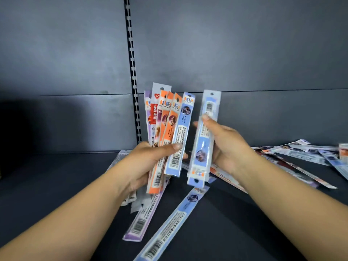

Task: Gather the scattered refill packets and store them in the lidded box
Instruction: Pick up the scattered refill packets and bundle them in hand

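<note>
Left hand [148, 157] grips a fanned bunch of orange, purple and blue plastic refill packets [165, 129] — right hand [224, 146] pinches pale-blue packets [204, 136] upright above the dark shelf [56, 185].

slotted upright [134, 87]: black perforated metal strip, runs top to shelf level, slightly tilted | back panels [244, 44]: dark grey-blue metal, either side of upright, horizontal seam low down | shelf deck [56, 185]: dark, matte, below upright's foot | light: dim, deep shadow left of upright
</note>
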Demonstrator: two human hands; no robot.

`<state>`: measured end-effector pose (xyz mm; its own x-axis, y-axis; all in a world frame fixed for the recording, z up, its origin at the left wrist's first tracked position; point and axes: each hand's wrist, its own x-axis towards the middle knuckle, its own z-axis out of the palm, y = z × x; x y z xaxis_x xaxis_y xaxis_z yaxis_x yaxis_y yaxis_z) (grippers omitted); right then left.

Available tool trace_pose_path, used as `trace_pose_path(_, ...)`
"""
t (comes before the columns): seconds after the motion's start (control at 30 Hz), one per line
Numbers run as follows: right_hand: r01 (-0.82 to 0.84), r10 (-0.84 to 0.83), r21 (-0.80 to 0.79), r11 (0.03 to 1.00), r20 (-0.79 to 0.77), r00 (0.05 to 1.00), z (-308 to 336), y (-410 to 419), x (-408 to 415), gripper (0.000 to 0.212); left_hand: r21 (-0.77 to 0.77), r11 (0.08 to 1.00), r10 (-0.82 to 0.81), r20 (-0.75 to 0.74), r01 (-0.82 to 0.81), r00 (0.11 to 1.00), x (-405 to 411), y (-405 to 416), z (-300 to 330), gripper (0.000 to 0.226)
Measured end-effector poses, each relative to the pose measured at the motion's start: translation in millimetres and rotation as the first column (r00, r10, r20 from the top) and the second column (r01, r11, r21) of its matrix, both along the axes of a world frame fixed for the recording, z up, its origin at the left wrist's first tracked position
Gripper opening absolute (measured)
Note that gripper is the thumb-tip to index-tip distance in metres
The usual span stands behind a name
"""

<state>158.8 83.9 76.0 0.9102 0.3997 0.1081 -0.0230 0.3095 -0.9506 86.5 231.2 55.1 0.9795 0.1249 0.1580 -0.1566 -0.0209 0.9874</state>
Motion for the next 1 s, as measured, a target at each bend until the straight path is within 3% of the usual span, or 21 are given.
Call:
trace_pose_path(0.13, 0.144, -0.144, 0.020, 0.989, 0.004, 0.990, 4, -15, 6, 0.021, -0.072, 0.997, -0.042, -0.025, 0.040, 0.999, -3, -1, 2, 0.017)
trace_pose_path(0.27, 0.064, -0.066, 0.024, 0.998, 0.092, 0.994, 4, -13, 4, 0.012, -0.176, 0.981, -0.089, -0.046, 0.079, 0.995, -2, -4, 2, 0.017)
trace_pose_path(0.53, -0.098, 0.096, 0.006, 0.995, 0.147, 0.984, 0, -2, 0, 0.025, -0.331, 0.931, -0.164, -0.005, 0.153, 0.986, 2, -1, 2, 0.014)
trace_pose_path(0.7, -0.152, 0.147, 0.041, 0.988, 0.104, 0.984, 1, -4, -2, 0.014, -0.300, 0.949, -0.107, -0.018, 0.096, 0.994, 0, -4, 4, 0.005)
trace_pose_path(0.8, -0.210, 0.203, 0.087, 0.974, 0.081, 0.976, 2, -6, -3, 0.016, -0.257, 0.959, -0.120, -0.002, 0.115, 0.993, 0, -3, 3, 0.020)
trace_pose_path(1.0, -0.282, 0.277, 0.095, 0.955, 0.061, 0.959, -1, 0, -4, 0.024, -0.184, 0.981, -0.060, 0.032, 0.065, 0.998, -2, -10, 0, 0.015)
